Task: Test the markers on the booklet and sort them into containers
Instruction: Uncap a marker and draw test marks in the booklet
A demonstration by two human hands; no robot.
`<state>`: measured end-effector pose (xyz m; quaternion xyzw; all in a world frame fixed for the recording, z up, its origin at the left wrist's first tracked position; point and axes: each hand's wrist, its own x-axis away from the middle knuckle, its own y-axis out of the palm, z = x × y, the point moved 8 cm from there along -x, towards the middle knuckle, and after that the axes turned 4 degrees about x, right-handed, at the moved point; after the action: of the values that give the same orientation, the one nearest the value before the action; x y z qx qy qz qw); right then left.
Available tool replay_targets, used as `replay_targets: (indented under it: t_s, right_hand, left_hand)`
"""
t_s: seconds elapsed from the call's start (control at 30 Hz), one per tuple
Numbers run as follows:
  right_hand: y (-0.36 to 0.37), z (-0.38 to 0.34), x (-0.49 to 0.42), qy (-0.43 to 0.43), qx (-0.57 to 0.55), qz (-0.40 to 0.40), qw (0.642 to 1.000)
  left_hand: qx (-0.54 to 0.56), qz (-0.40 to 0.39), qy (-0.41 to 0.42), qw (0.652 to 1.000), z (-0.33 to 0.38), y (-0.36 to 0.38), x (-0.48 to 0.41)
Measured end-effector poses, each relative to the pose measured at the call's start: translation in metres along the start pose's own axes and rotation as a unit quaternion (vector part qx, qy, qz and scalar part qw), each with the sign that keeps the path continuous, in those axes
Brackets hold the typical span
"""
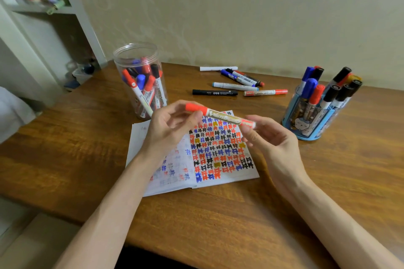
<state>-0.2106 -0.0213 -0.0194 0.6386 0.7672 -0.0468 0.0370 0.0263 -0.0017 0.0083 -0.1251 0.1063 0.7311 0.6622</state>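
Head view: a red whiteboard marker (220, 116) is held level in the middle of the frame, just above the open booklet (218, 155) on the wooden counter (87, 148). Its capped end is pinched by the left grip (168, 129) between thumb and fingertips. Its other end is met by the fingertips of the right grip (271, 140); whether it is clasped there cannot be told through the blur. A clear jar (140, 54) is seen at upper left, a blue holder (306, 131) at right, and loose markers (236, 86) between them.
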Motion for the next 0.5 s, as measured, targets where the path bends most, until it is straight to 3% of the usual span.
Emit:
replay_targets:
  t_s: [0.13,0.5]
  right_hand:
    - [0.007,0.000,-0.004,-0.022,0.066,-0.008,0.998]
    - [0.062,-0.013,-0.025,-0.066,0.206,-0.092,0.972]
  left_hand:
    - [0.029,0.080,0.012,0.996,0.013,-0.013,-0.005]
    - [-0.072,0.172,0.137,0.973,0.101,-0.068,-0.030]
